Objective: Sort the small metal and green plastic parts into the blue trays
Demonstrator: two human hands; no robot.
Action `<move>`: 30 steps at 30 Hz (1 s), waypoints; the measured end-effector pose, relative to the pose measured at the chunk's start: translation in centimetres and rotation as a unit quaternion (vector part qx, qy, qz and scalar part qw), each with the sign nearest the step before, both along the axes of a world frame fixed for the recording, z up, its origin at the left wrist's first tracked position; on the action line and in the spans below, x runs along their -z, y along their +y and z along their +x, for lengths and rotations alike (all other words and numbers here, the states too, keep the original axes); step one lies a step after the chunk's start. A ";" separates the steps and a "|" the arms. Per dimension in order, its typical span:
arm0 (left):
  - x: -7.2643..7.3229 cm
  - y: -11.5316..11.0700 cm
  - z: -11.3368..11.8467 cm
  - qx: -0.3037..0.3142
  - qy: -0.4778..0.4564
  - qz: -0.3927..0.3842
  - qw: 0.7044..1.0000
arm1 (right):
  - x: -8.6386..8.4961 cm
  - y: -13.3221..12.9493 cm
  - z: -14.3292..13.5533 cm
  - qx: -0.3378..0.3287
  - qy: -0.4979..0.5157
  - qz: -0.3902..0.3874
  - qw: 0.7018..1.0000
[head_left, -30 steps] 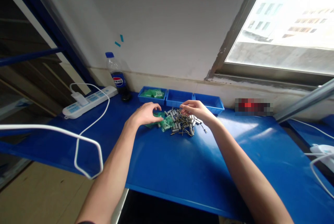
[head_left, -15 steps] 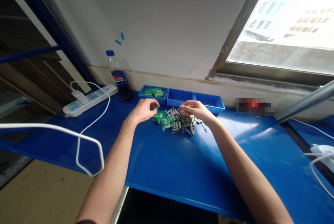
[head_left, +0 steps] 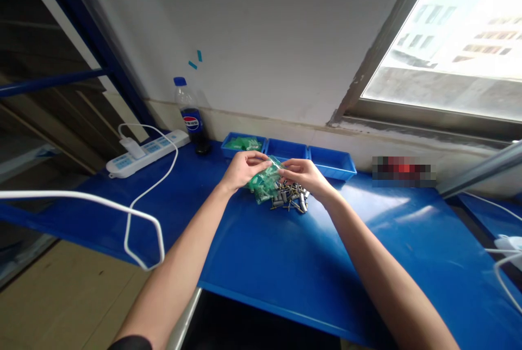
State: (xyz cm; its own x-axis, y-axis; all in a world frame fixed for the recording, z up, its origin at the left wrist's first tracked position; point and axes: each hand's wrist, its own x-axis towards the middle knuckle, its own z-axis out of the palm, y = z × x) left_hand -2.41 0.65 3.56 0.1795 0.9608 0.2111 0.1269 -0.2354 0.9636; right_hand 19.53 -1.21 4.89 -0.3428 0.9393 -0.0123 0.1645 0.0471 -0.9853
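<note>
Green plastic bag (head_left: 276,162), held between pinched fingers of left hand (head_left: 240,170) and right hand (head_left: 305,176); probably light, limp, slippery, best gripped at opposite edges.

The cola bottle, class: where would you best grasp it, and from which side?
Probably best around the bottle at its label, coming from the near side. It stands upright, and its round body should suit a wrap-around hold. The wall rises behind it, the power strip ends close on its left, and a blue bin sits to its right, so the near side looks freest.
</note>
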 end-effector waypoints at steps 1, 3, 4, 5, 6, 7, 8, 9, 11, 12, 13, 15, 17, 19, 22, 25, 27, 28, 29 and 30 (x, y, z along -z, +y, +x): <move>-0.1 0.1 -0.3 -0.005 0.010 0.010 1.000 | 0.2 0.1 -0.1 0.017 0.007 -0.004 1.000; -0.5 0.2 -1.4 -0.030 0.047 0.032 0.998 | 0.3 0.6 -0.5 0.055 0.006 0.017 0.998; -0.8 0.2 -2.1 -0.048 0.077 0.044 0.995 | 0.4 1.0 -0.7 0.078 -0.001 0.046 0.996; -1.0 0.2 -2.8 -0.058 0.129 0.064 0.988 | 0.3 1.5 -1.0 0.104 -0.013 0.086 0.991; -1.3 0.1 -3.6 -0.045 0.178 0.076 0.980 | 0.2 2.1 -1.4 0.132 -0.028 0.134 0.982; -1.5 0.1 -4.3 -0.006 0.216 0.078 0.973 | 0.1 2.8 -1.9 0.166 -0.045 0.187 0.967; -1.6 0.0 -4.9 0.040 0.247 0.073 0.965 | -0.1 3.5 -2.5 0.195 -0.068 0.235 0.950; -1.6 0.0 -5.4 0.076 0.276 0.063 0.956 | -0.2 4.2 -3.3 0.210 -0.095 0.273 0.934; -1.4 0.0 -6.0 0.125 0.311 0.039 0.941 | -0.4 5.5 -4.8 0.216 -0.160 0.329 0.905; -1.2 0.1 -6.1 0.135 0.318 0.030 0.938 | -0.3 6.0 -5.5 0.210 -0.198 0.350 0.891; -1.0 0.1 -6.1 0.138 0.321 0.026 0.937 | -0.2 6.5 -6.2 0.204 -0.232 0.364 0.879; -0.6 0.1 -5.9 0.137 0.320 0.032 0.937 | 0.2 7.2 -7.2 0.158 -0.299 0.368 0.866; -0.5 0.1 -5.7 0.130 0.320 0.049 0.937 | 0.6 7.8 -7.6 0.079 -0.341 0.362 0.864; -0.6 0.1 -5.7 0.114 0.320 0.063 0.938 | 0.8 8.0 -7.5 0.022 -0.341 0.359 0.869; -0.6 0.2 -5.7 0.067 0.316 0.088 0.942 | 0.6 7.6 -6.6 0.032 -0.296 0.353 0.887; -0.4 0.6 -5.2 0.000 0.262 0.113 0.959 | 0.0 6.2 -5.2 0.072 -0.226 0.315 0.919; 0.0 0.8 -4.4 -0.032 0.186 0.089 0.978 | -0.2 5.0 -4.2 0.058 -0.140 0.244 0.958; 0.1 0.9 -3.9 -0.039 0.141 0.063 0.987 | -0.2 4.4 -3.7 0.043 -0.094 0.199 0.974; 0.2 0.9 -3.4 -0.040 0.096 0.033 0.994 | 0.0 3.9 -3.2 0.026 -0.057 0.161 0.985; 0.3 0.8 -2.8 -0.032 0.058 0.007 0.998 | 0.1 3.4 -2.7 0.011 -0.029 0.129 0.991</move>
